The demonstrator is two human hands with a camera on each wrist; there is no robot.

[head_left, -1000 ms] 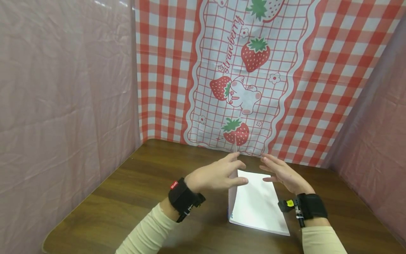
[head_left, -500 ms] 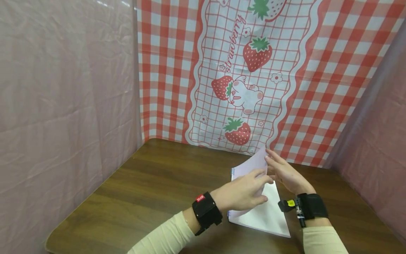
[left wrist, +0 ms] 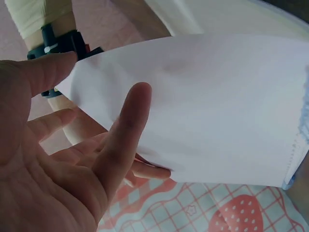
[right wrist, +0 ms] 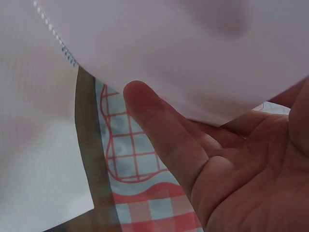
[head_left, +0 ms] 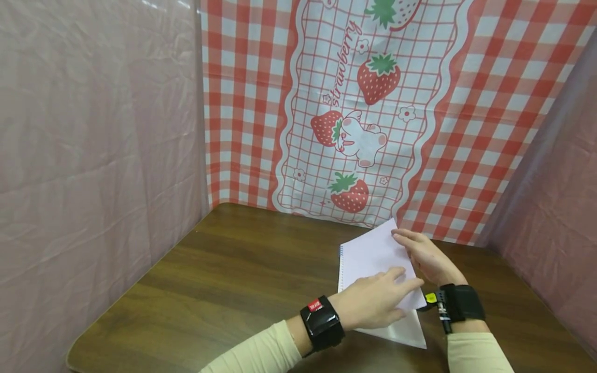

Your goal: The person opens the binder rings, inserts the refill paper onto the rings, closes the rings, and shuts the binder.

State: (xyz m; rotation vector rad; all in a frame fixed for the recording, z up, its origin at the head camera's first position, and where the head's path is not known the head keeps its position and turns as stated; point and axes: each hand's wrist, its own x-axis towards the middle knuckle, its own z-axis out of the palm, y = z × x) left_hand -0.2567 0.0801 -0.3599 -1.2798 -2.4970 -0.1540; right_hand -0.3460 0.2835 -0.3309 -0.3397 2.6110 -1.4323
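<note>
A spiral-bound notebook (head_left: 406,334) lies on the wooden table, its coil binding (head_left: 341,267) along the left side. One pale lavender sheet (head_left: 368,251) is raised from the binding and slants over the white page below. Across the lower part of this sheet reaches my left hand (head_left: 373,303), its fingers spread and fairly straight. At the sheet's upper right edge is my right hand (head_left: 434,261), fingertips against the edge. In the right wrist view a long straight finger (right wrist: 164,130) extends close under the sheet, while other fingers are partly hidden behind it.
The brown wooden table (head_left: 224,280) extends left of the notebook. A red-and-white checked cloth with strawberries (head_left: 378,83) hangs behind it. Pink curtains (head_left: 102,155) stand at both sides. Both wrists wear black straps (head_left: 322,321) with small devices.
The lavender sheet has swung from upright at the binding over to the right, slanting across the white page. My left hand has moved right with it; the right hand has stayed nearly in place.
</note>
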